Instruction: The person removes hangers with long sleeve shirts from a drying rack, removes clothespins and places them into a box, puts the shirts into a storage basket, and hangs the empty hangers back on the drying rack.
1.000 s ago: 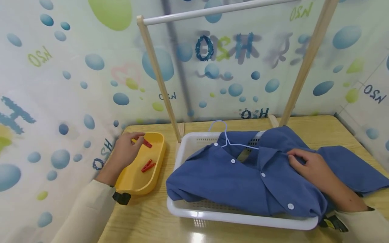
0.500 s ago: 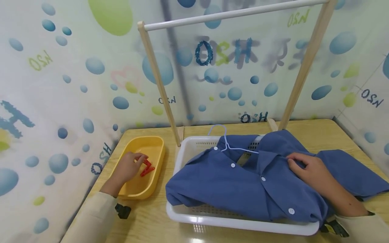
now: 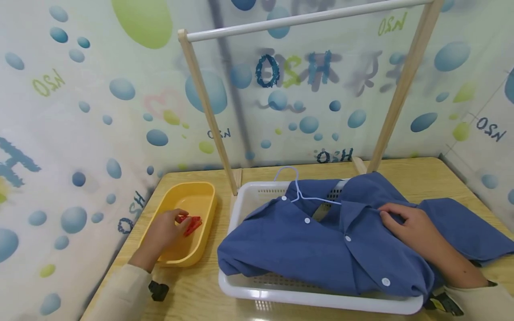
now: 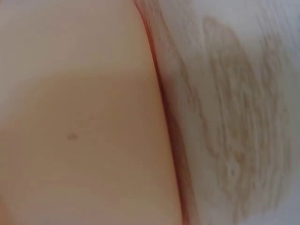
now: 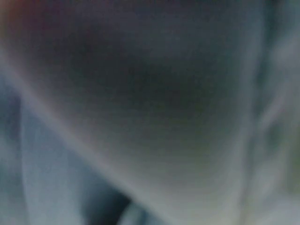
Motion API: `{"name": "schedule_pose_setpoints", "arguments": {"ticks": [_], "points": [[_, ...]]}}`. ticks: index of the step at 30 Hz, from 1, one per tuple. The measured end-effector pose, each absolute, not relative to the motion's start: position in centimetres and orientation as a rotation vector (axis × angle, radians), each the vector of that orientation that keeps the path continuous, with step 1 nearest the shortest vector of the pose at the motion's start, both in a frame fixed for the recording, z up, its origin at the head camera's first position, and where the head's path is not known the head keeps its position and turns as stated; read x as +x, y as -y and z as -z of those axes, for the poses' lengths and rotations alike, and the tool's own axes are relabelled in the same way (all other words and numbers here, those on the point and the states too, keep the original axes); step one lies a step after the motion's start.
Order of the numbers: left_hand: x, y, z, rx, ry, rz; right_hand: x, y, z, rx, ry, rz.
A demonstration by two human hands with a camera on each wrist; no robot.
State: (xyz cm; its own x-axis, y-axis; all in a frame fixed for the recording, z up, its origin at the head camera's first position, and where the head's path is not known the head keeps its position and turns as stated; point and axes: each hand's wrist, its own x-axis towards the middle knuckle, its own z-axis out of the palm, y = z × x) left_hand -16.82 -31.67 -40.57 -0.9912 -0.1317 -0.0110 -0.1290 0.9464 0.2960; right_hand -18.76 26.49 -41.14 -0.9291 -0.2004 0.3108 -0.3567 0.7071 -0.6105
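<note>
My left hand (image 3: 165, 232) is low inside a yellow tray (image 3: 210, 209), its thumb and forefinger pinching a red clothespin (image 3: 196, 220). A second red clothespin lies against it, and the two overlap so that their outlines merge. A blue button-up shirt (image 3: 289, 245) with white buttons lies across a white plastic basket (image 3: 241, 290). My right hand (image 3: 415, 229) pinches the shirt beside its collar. A pale hanger (image 3: 298, 191) sits in the shirt's neck with its hook sticking up. Both wrist views are too close and blurred to show either hand's fingers.
Behind the basket stands a rack with a white rail (image 3: 309, 18) on two wooden posts (image 3: 206, 104). A patterned wall sheet (image 3: 132, 58) borders the wooden table (image 3: 417, 176) at the back and left. One blue sleeve (image 3: 462, 227) hangs over the basket's right side.
My left hand has moved down in the tray with the clothespin, bringing it against the other one. The right hand keeps its place on the shirt.
</note>
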Motion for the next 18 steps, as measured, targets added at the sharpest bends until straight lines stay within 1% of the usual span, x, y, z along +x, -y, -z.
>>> {"name": "schedule_pose_setpoints", "arguments": {"ticks": [12, 18], "points": [[-16.77, 31.76, 40.93, 0.381, 3.257, 0.430, -18.62, -26.34, 40.88, 0.477, 2.694, -1.020], [-16.54, 31.29, 40.32, 0.338, 3.226, 0.373, -18.48, -26.46, 40.73, 0.473, 2.707, -1.038]]}}
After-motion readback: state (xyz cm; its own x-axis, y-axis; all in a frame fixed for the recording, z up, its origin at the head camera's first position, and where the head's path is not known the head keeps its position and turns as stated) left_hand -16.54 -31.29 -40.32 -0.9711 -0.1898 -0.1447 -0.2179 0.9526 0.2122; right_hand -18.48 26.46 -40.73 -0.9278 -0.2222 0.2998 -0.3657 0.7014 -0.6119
